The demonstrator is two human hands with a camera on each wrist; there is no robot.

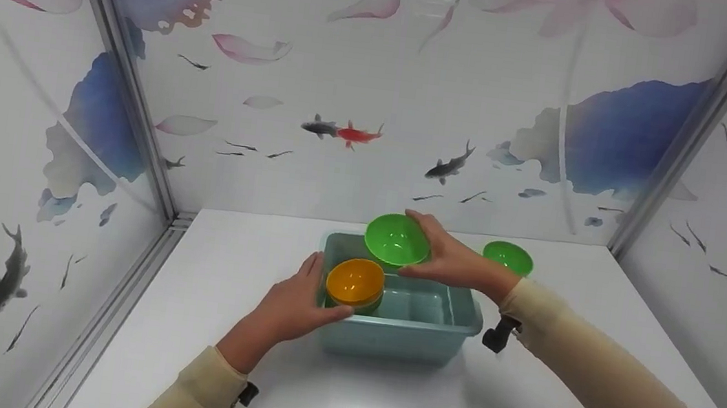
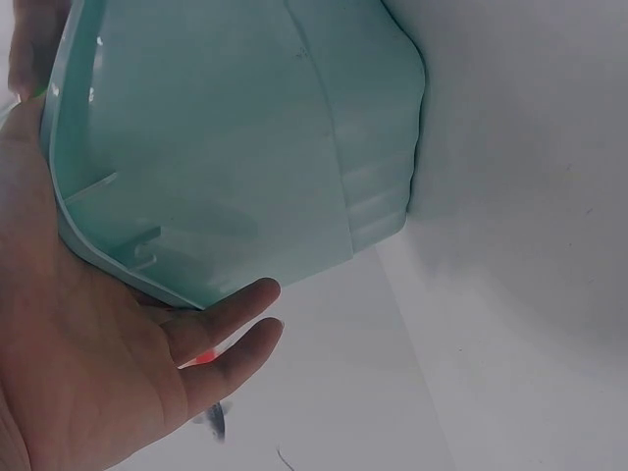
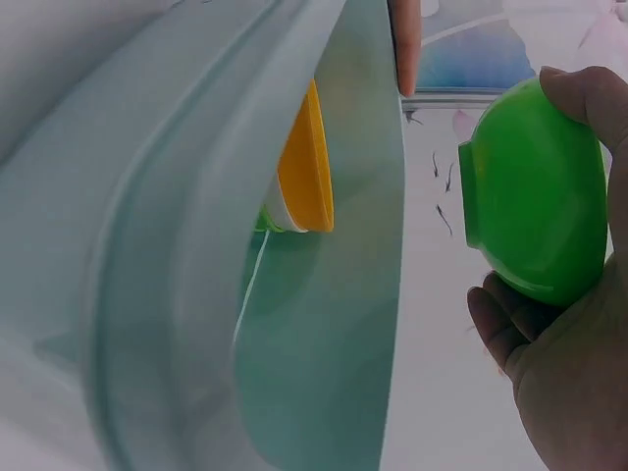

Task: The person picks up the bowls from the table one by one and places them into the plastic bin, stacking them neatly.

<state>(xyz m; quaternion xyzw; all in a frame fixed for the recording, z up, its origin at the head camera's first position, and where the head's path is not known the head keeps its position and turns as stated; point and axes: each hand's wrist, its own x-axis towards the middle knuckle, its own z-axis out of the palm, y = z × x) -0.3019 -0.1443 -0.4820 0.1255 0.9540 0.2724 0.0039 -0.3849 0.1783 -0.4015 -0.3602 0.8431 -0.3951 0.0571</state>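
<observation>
My right hand grips a green bowl by its side, between thumb and fingers, over the back of a pale teal plastic basin. The right wrist view shows the green bowl tipped on its side and apart from the basin wall. Inside the basin, at its left, an orange bowl sits nested on other bowls, with a green edge showing beneath it. My left hand rests against the basin's left end, its fingers fairly straight along the rim and its thumb over the front corner.
Another green bowl stands on the white table right of the basin, partly hidden behind my right forearm. White panels printed with fish and petals enclose the table at the back and both sides, with metal posts in the corners.
</observation>
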